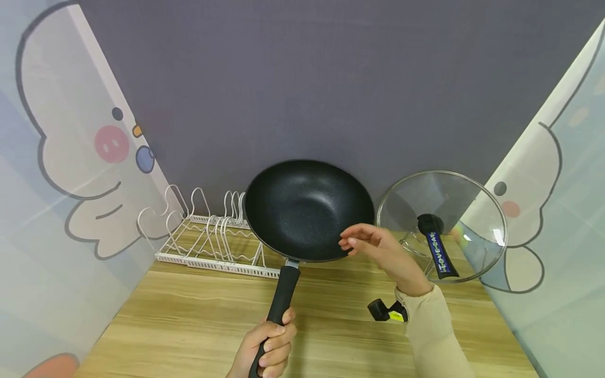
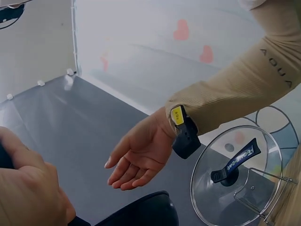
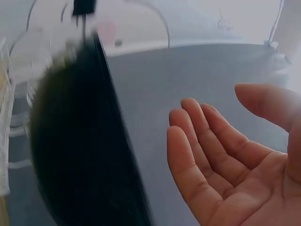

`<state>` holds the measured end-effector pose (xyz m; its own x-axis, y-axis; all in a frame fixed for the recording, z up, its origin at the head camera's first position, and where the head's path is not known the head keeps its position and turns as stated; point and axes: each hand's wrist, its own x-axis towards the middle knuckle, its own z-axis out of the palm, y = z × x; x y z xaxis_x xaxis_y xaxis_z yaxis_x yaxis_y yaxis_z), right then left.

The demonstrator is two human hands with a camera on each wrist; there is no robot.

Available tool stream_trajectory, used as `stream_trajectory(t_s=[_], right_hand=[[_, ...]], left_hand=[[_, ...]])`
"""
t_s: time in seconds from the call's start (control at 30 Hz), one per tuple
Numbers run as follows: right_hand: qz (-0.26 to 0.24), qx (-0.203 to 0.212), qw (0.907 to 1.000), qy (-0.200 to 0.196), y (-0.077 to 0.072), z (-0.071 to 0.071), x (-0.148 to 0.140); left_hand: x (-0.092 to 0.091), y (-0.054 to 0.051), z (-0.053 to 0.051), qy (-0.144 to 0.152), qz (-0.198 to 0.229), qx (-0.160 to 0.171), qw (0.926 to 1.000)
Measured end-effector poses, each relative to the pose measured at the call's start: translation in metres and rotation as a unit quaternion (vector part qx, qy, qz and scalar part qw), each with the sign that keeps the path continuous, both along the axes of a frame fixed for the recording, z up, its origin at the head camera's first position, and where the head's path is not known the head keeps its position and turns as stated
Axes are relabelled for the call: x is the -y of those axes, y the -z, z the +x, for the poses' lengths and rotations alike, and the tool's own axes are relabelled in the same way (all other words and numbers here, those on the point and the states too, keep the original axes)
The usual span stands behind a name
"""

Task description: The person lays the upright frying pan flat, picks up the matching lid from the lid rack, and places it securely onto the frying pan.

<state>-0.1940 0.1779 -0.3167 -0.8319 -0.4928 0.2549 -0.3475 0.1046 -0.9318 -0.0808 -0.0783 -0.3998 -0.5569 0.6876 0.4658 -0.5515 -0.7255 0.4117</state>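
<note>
A black frying pan (image 1: 302, 210) is held up over the table, its dark inside facing me. My left hand (image 1: 271, 344) grips the pan's black handle (image 1: 283, 291), with fingers wrapped round it. Beside the pan's lower right rim is my right hand (image 1: 389, 254), its fingers loosely bent and holding nothing. In the right wrist view, a gap shows between this hand (image 3: 235, 174) and the blurred pan (image 3: 84, 141). The left wrist view shows the right palm (image 2: 148, 150) above part of the pan (image 2: 141, 212).
A white wire rack (image 1: 217, 268) stands on the wooden table (image 1: 198, 315) at left, partly behind the pan. At right a glass lid (image 1: 465, 220) with a black handle leans upright on a wire stand (image 1: 416, 247). A grey wall (image 1: 307, 79) rises behind.
</note>
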Motion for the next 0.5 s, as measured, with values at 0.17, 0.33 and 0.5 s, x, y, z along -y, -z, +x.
stream_trajectory(t_s=[0.17, 0.33, 0.5], right_hand=[[0.051, -0.002, 0.9967, 0.063, -0.008, -0.022, -0.016], [0.070, 0.007, 0.9916, 0.109, -0.014, -0.044, -0.037], [0.054, 0.017, 0.9868, 0.151, -0.018, -0.063, -0.053]], left_hand=[[0.001, 0.000, 0.000, 0.004, -0.003, 0.003, 1.0000], [0.002, 0.001, -0.001, 0.006, 0.002, 0.006, 1.0000], [0.003, 0.001, 0.000, 0.013, 0.006, 0.017, 0.9998]])
